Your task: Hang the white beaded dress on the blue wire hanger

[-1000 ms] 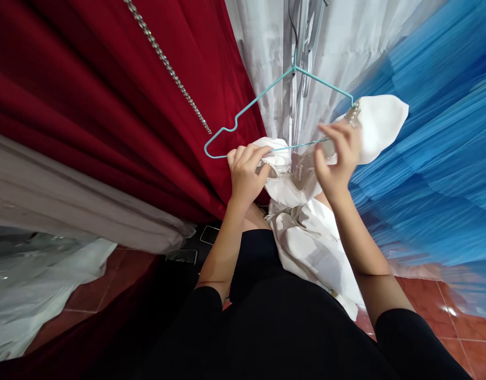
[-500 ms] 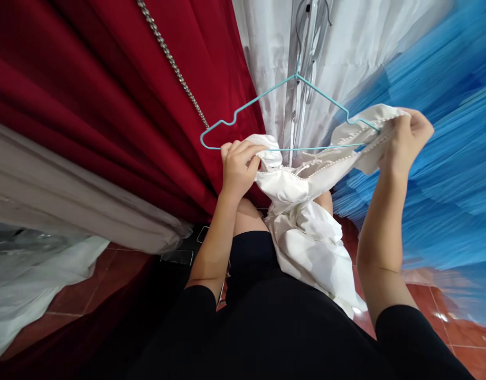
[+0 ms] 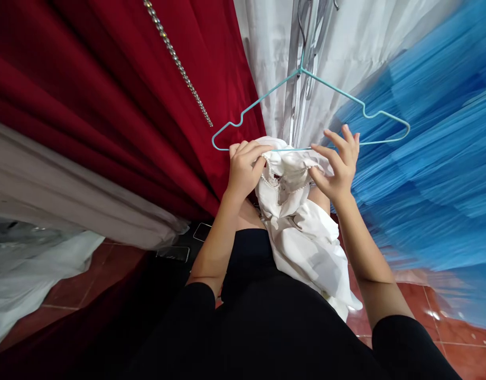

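Note:
A white garment (image 3: 306, 248) with beaded edges hangs down over my lap from a light blue hanger (image 3: 269, 93). My left hand (image 3: 246, 166) is closed on the garment's top edge and the hanger's bottom bar. Thumb and index finger of my right hand (image 3: 338, 163) pinch the garment's other top edge by the bar, while its remaining fingers are spread. The hanger's right end sticks out bare beyond my right hand. Between my hands the beaded fabric is bunched.
Red cloth (image 3: 167, 105) with a beaded strand (image 3: 183, 71) hangs at the left. White cloth (image 3: 357, 42) and metal stand poles (image 3: 302, 100) are ahead, blue tulle (image 3: 437, 158) at the right. Two phone-like objects (image 3: 174, 254) lie at lower left.
My right hand has moved left and inward with the garment's edge, off the hanger's right end. The stretched fabric has gathered between my hands, and the hanger has shifted slightly right.

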